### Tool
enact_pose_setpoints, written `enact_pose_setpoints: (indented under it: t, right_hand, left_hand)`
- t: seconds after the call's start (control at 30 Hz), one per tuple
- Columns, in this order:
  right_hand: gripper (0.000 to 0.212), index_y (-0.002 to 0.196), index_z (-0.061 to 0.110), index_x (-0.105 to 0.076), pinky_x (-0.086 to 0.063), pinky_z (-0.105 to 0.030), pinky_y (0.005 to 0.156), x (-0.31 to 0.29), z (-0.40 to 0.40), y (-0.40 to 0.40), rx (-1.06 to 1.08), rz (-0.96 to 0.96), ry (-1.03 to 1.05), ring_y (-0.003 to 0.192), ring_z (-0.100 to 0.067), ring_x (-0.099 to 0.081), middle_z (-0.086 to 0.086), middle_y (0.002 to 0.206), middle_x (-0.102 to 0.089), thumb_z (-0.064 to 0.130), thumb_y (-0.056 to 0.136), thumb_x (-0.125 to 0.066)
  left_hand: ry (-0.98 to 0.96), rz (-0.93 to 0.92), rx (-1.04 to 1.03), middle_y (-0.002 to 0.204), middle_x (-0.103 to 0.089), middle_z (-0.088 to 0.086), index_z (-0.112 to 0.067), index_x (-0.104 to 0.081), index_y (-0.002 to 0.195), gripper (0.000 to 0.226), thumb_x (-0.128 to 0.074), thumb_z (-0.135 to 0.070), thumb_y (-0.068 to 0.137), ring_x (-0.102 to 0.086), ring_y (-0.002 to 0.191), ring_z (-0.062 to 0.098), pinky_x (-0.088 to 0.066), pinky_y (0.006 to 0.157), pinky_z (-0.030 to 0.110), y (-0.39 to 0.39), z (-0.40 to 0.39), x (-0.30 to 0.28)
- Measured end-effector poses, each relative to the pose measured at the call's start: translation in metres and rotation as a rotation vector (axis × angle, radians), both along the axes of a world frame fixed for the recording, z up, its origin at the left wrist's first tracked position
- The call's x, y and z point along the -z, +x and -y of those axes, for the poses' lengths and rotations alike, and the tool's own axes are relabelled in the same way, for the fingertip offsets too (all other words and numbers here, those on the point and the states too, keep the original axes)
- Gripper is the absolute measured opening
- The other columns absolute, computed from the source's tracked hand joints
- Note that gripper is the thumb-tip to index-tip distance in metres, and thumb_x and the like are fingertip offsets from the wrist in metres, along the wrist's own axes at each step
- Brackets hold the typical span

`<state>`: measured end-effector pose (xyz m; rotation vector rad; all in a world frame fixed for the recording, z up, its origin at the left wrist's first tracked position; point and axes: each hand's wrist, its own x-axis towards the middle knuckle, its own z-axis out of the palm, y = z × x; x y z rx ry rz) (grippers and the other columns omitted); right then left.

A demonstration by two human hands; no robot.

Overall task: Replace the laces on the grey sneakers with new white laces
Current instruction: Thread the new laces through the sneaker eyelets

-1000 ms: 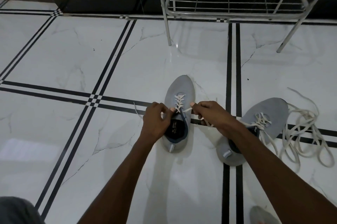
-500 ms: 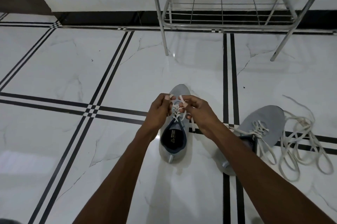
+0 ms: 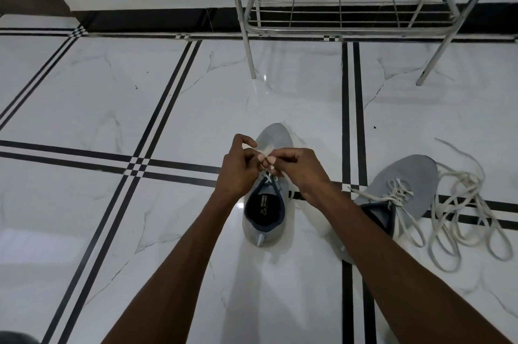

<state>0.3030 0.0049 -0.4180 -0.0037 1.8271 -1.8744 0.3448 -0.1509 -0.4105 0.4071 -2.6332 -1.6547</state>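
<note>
A grey sneaker (image 3: 273, 137) stands on the floor in the middle, toe pointing away, its dark opening toward me. My left hand (image 3: 238, 168) and my right hand (image 3: 298, 170) meet above its tongue, and both pinch the white lace (image 3: 266, 149) between their fingertips. The hands hide most of the lacing. A second grey sneaker (image 3: 406, 178) lies to the right, laced in white with its ends trailing loose. My right forearm covers its heel.
A tangle of off-white laces (image 3: 465, 217) lies on the floor right of the second sneaker. A metal shoe rack (image 3: 342, 7) stands against the wall ahead, its legs on the glossy white tiles with black stripes (image 3: 168, 108).
My hands came together from either side of the sneaker and rose above its tongue, bringing the lace ends with them. The view tilted up, showing more of the rack.
</note>
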Motion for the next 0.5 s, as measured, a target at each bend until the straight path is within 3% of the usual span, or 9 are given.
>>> enact_pose_setpoints:
  t: [0.07,0.13,0.23,0.33,0.5]
  right_hand:
    - [0.015,0.099,0.016,-0.08,-0.058,-0.029,0.08,0.0,-0.001,0.001,-0.089,-0.064,0.039,0.087,-0.022,-0.072,-0.007,0.092,-0.077,0.027,0.089,-0.076]
    - [0.019,0.095,0.017,-0.08,-0.059,-0.034,0.081,0.0,0.0,0.003,-0.03,-0.083,0.059,0.085,-0.026,-0.073,-0.006,0.088,-0.077,0.033,0.085,-0.079]
    - [0.017,0.094,0.011,-0.08,-0.06,-0.033,0.078,0.0,0.005,0.005,0.177,0.043,-0.033,0.08,-0.026,-0.073,-0.009,0.086,-0.078,0.025,0.083,-0.082]
    - [0.016,0.101,0.006,-0.078,-0.057,-0.028,0.076,0.0,0.004,0.005,0.177,0.099,-0.112,0.079,-0.026,-0.071,-0.015,0.09,-0.077,0.016,0.088,-0.076]
    - [0.012,0.102,0.016,-0.078,-0.062,-0.034,0.079,0.0,-0.006,-0.004,-0.171,-0.296,0.203,0.082,-0.022,-0.073,-0.003,0.093,-0.077,0.017,0.094,-0.07]
  left_hand:
    - [-0.063,-0.015,0.036,0.083,-0.075,-0.003,-0.011,-0.045,0.122,0.031,-0.058,0.0,0.097,-0.068,0.071,0.003,-0.05,0.062,0.015,-0.001,0.002,0.001]
    - [-0.11,-0.045,0.086,0.085,-0.075,-0.006,-0.014,-0.044,0.128,0.038,-0.061,-0.001,0.096,-0.07,0.077,0.009,-0.053,0.069,0.017,0.0,0.002,0.001]
    - [-0.096,-0.055,0.124,0.088,-0.076,-0.008,-0.018,-0.043,0.138,0.046,-0.065,-0.011,0.098,-0.072,0.083,0.005,-0.051,0.073,0.01,0.004,-0.001,0.0]
    - [0.028,0.006,0.062,0.092,-0.078,-0.003,-0.019,-0.044,0.137,0.043,-0.064,-0.011,0.099,-0.07,0.08,0.0,-0.049,0.07,0.012,0.008,0.0,0.0]
    - [0.147,0.107,-0.035,0.098,-0.077,0.004,-0.016,-0.047,0.13,0.041,-0.065,-0.003,0.096,-0.069,0.076,-0.003,-0.048,0.061,0.009,0.011,0.005,0.001]
